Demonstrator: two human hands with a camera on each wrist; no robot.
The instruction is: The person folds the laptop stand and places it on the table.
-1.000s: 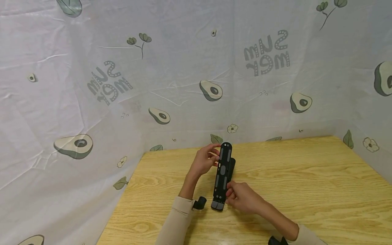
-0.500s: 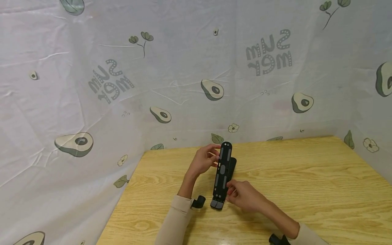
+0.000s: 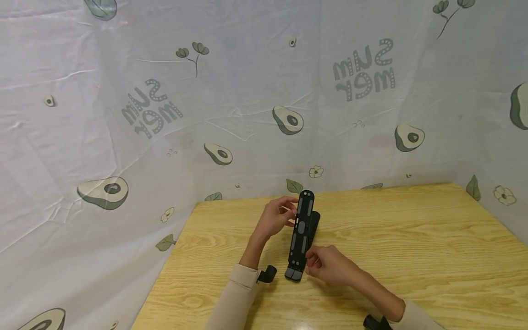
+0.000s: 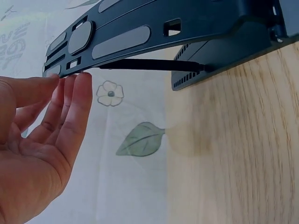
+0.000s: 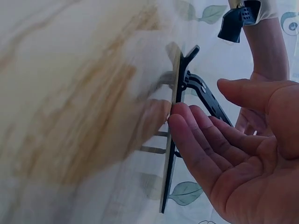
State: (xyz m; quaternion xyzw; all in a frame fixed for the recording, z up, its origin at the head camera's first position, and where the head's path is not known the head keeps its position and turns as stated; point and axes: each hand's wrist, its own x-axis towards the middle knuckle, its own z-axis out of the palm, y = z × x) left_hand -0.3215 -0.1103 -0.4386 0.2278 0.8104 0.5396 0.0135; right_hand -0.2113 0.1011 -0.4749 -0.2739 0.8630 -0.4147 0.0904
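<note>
A black folding laptop stand (image 3: 301,227) with grey rubber pads is partly unfolded on the wooden table. Its upper panel (image 4: 121,41) slants up above the base plate (image 4: 224,60), and a thin strut joins the two. My left hand (image 3: 274,216) pinches the raised panel's edge near its far end, thumb on one side and fingertips on the other. At the near right side, my right hand (image 3: 330,266) touches the base edge with its fingertips. In the right wrist view the right thumb (image 5: 247,93) stands apart from the stand, and the fingers (image 5: 191,144) are loosely extended.
The wooden table (image 3: 396,229) spreads around the stand. A pale curtain (image 3: 247,91) with avocado, leaf and flower prints hangs behind the table and along its sides. Black wrist cameras (image 3: 268,273) sit at both beige sleeves (image 3: 237,293).
</note>
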